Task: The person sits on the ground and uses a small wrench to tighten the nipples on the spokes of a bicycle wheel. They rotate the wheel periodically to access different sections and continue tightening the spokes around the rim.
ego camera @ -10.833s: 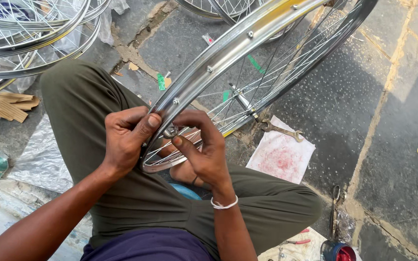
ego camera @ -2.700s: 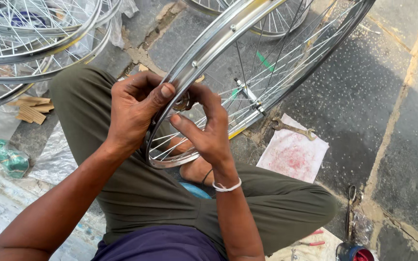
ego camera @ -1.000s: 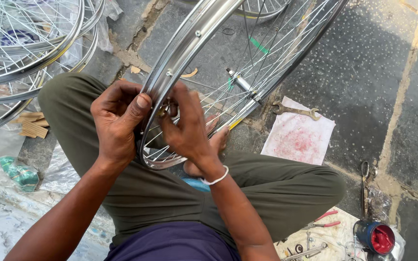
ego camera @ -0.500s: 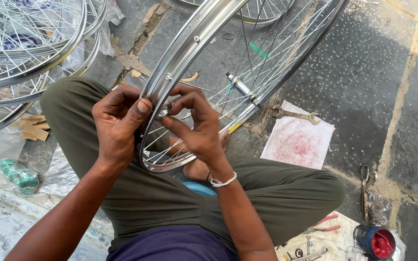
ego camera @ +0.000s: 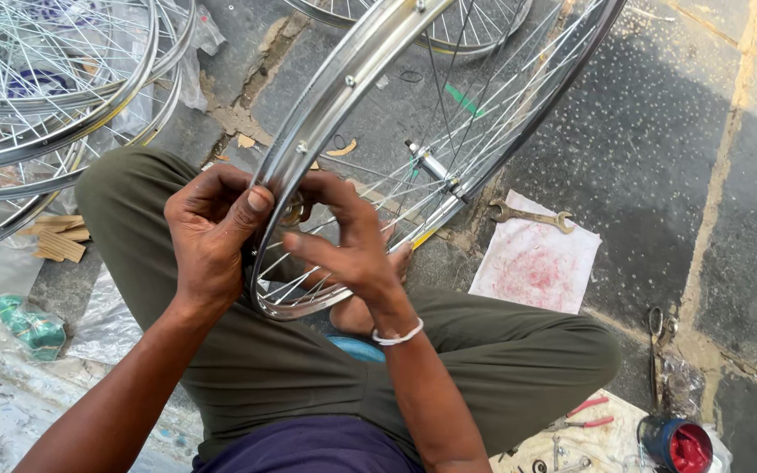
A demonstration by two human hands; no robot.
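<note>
Across the person's lap, above crossed legs in olive trousers (ego camera: 247,368), a shiny bicycle wheel rim (ego camera: 326,105) leans up and away, its spokes running to a hub (ego camera: 434,166). Left hand (ego camera: 212,241) is closed on the rim's near arc, thumb pressed over its outer edge. Right hand (ego camera: 352,250) reaches in among the spokes, fingers (ego camera: 308,247) pinched together near the rim; what they hold is hidden. On the pavement to the right, a spanner (ego camera: 532,215) lies on a stained paper sheet (ego camera: 536,267). More wheels (ego camera: 37,105) are stacked at the far left.
</note>
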